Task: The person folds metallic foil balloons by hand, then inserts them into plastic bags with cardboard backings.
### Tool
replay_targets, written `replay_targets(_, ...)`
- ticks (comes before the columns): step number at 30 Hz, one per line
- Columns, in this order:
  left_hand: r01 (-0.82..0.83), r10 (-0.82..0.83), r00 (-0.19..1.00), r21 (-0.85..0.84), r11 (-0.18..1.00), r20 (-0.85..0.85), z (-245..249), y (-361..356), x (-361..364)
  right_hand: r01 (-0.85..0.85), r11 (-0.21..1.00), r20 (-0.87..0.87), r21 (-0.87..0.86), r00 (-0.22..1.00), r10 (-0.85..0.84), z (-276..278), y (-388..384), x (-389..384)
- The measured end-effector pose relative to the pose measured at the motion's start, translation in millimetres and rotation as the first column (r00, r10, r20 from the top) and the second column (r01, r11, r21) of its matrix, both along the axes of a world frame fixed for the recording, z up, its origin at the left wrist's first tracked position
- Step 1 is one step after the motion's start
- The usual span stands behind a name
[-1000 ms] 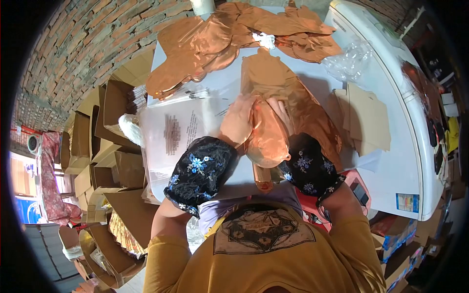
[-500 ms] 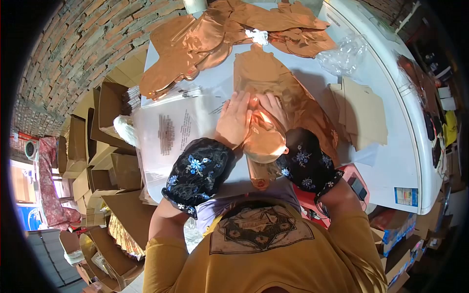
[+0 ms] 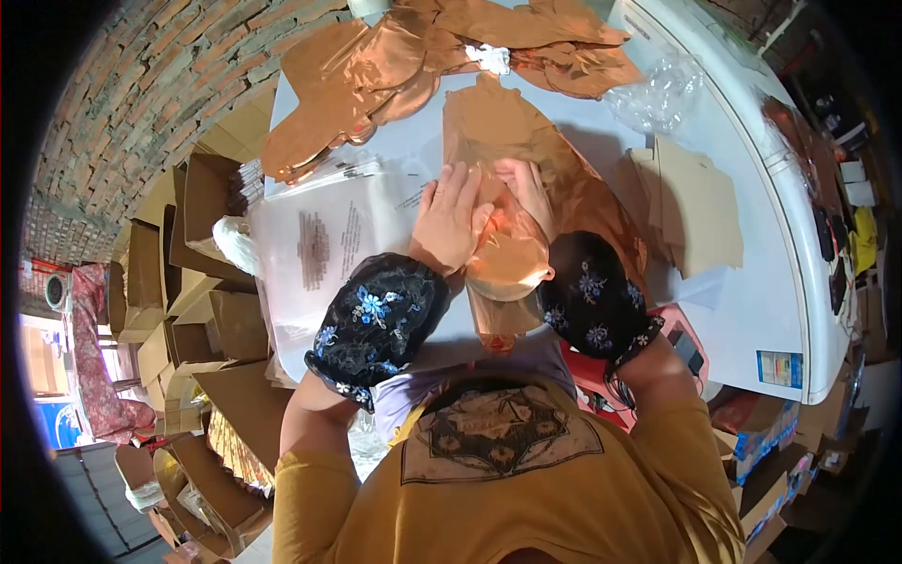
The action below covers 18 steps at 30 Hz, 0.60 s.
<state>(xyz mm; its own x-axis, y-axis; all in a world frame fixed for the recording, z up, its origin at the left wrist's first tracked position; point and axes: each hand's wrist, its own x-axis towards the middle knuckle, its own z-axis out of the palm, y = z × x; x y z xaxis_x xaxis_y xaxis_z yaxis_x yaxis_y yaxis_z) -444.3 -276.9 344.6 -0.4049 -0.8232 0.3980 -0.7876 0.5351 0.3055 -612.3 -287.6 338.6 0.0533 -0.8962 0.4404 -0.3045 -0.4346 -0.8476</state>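
Note:
A flat, shiny copper-coloured foil balloon (image 3: pixel 490 113) lies on the white table in front of me. Its lower part is folded over into a rounded flap (image 3: pixel 507 268) between my hands, and a narrow strip sticks out below that flap. My left hand (image 3: pixel 446 218) rests on the left edge of the fold, fingers stretched out and lying flat, thumb against the foil. On the other side, my right hand (image 3: pixel 526 195) has its fingers bent, pinching the foil near the top of the fold. Black flowered sleeve covers (image 3: pixel 381 310) are on both forearms.
More copper foil balloons (image 3: pixel 357 75) lie piled at the far side. Clear printed plastic bags (image 3: pixel 324 240) are stacked on the left; brown card pieces (image 3: pixel 691 207) and crumpled clear plastic (image 3: pixel 658 94) lie on the right. Open cardboard boxes (image 3: pixel 211 202) stand left of the table (image 3: pixel 752 310).
My right hand has lifted slightly, its fingers now more bent at the foil. The left hand's thumb has moved onto the fold. The view has shifted a little.

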Motion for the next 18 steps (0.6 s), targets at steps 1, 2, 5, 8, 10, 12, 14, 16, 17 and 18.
replay_targets(1, 0.0, 0.0, 1.0, -0.003, 1.0, 0.006, 1.3, 0.4, 0.3, -0.006, 1.0, -0.007, -0.01, 1.0, 0.006, 1.2, 0.9, -0.2)
replay_targets(2, 0.0, 0.0, 1.0, -0.009, 1.0, 0.011, 1.9, 0.6, 0.1, -0.012, 1.0, -0.014, -0.023, 1.0, 0.012, 2.8, 1.2, -0.6)
replay_targets(5, -0.009, 0.009, 1.0, -0.026, 1.0, 0.007, -1.5, 0.9, -1.8, -0.016, 0.999, -0.013, -0.037, 1.0, 0.016, 4.5, 2.4, 0.7)
replay_targets(8, -0.023, 0.024, 0.999, -0.037, 0.999, 0.023, -0.7, 2.3, -3.7, -0.019, 0.999, -0.021, -0.045, 1.0, 0.018, 4.2, 1.9, 1.2)
replay_targets(10, -0.029, 0.032, 0.999, -0.053, 0.998, 0.041, -0.6, 3.3, -4.5, -0.02, 0.999, -0.027, -0.04, 0.999, 0.019, 2.5, 1.6, 0.2)
replay_targets(12, -0.03, 0.036, 0.997, -0.085, 0.996, 0.065, -2.1, 3.2, -4.8, -0.02, 0.999, -0.027, -0.026, 0.999, 0.02, 2.9, 0.9, -0.8)
replay_targets(14, -0.035, 0.045, 0.995, -0.113, 0.993, 0.084, -4.0, 3.1, -6.0, -0.016, 1.0, 0.037, -0.005, 0.999, 0.016, 4.4, 2.6, 0.3)
replay_targets(16, -0.042, 0.055, 0.993, -0.133, 0.99, 0.102, -3.2, 3.9, -7.1, -0.029, 0.999, 0.162, 0.016, 0.986, 0.026, 2.7, 0.6, 2.4)
replay_targets(17, -0.045, 0.061, 0.992, -0.139, 0.989, 0.109, -2.5, 4.7, -7.7, -0.044, 0.999, 0.254, 0.026, 0.966, 0.036, -1.7, -2.4, 4.0)
replay_targets(18, -0.049, 0.066, 0.991, -0.145, 0.988, 0.114, -1.5, 5.1, -8.5, -0.061, 0.998, 0.343, 0.034, 0.938, 0.046, -1.4, -4.9, 4.9)
